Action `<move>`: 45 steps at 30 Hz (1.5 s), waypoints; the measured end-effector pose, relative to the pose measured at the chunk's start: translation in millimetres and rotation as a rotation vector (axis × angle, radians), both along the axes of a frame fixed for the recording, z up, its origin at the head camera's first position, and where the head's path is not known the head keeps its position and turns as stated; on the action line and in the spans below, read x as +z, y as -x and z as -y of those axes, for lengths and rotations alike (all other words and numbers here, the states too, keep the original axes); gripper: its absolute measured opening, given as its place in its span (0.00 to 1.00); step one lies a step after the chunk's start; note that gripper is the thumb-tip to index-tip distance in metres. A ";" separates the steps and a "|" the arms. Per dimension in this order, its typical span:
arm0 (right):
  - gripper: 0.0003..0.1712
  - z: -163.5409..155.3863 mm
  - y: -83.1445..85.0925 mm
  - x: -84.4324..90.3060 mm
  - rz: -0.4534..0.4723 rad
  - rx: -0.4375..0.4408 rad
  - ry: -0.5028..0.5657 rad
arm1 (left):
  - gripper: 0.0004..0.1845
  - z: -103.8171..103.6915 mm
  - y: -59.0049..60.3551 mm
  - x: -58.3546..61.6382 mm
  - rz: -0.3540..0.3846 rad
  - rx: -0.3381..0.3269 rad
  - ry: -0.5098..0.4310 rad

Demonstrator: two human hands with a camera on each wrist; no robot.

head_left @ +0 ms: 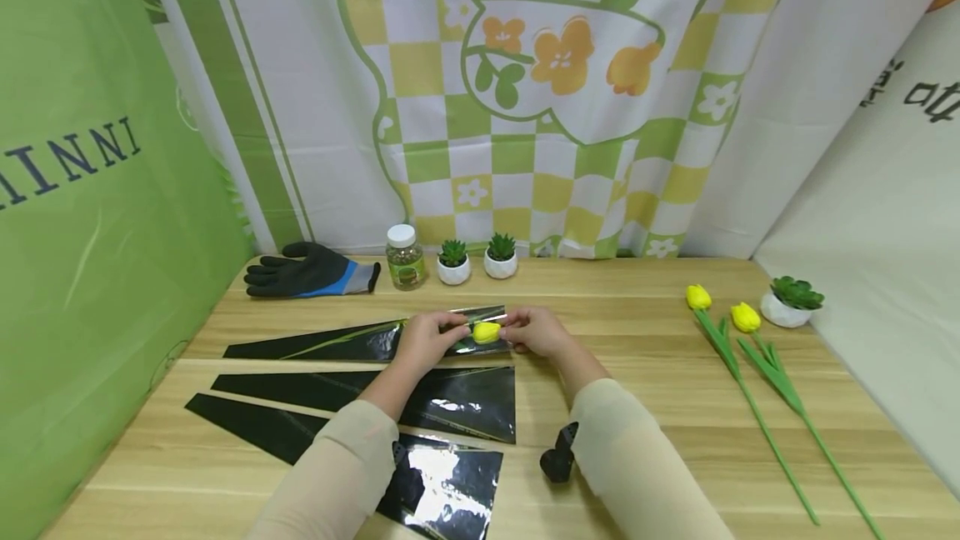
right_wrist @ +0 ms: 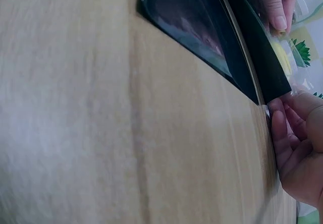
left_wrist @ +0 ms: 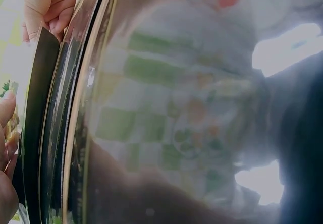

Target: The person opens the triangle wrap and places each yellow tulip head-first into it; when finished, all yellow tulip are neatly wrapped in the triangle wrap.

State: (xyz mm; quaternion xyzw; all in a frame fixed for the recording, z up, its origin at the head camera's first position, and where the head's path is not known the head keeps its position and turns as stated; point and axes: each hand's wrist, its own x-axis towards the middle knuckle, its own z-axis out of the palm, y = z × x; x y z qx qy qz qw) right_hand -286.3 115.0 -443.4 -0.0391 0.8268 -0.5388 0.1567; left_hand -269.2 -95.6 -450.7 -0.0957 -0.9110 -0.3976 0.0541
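A yellow tulip point(head_left: 486, 332) lies along the farthest of the black, clear-fronted flower sleeves point(head_left: 330, 346), its bloom near the wide end and its green stem running left. My left hand point(head_left: 429, 342) pinches the sleeve just left of the bloom, thumb and forefinger close to the flower's base. At the wide end my right hand point(head_left: 538, 330) pinches the sleeve's edge. The right wrist view shows the right fingers point(right_wrist: 295, 128) at the black corner, with clear film beside the yellow bloom point(right_wrist: 282, 55). Part of the stem is hidden behind the left hand.
Two more black sleeves, a middle one point(head_left: 472, 398) and a nearer one point(head_left: 457, 482), lie closer to me. Two yellow tulips point(head_left: 698, 298) point(head_left: 746, 317) lie right, by a potted succulent point(head_left: 793, 302). Behind stand two small succulents point(head_left: 453, 263) point(head_left: 501, 257), a jar point(head_left: 406, 261) and a glove point(head_left: 307, 272).
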 end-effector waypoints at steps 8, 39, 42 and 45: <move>0.16 2.8 0.8 -2.8 -0.001 0.015 -0.039 | 0.12 -0.1 -0.1 -0.4 0.002 -0.003 -0.005; 0.23 -111.8 -54.7 31.7 -0.147 -0.019 -0.026 | 0.16 0.6 6.4 4.0 0.046 -0.146 0.212; 0.24 -131.5 -64.3 33.8 -0.165 -0.040 -0.058 | 0.17 1.1 9.4 4.2 0.053 -0.129 0.222; 0.25 -150.3 -75.1 36.2 -0.181 -0.053 -0.093 | 0.18 1.6 13.4 3.3 0.028 -0.118 0.245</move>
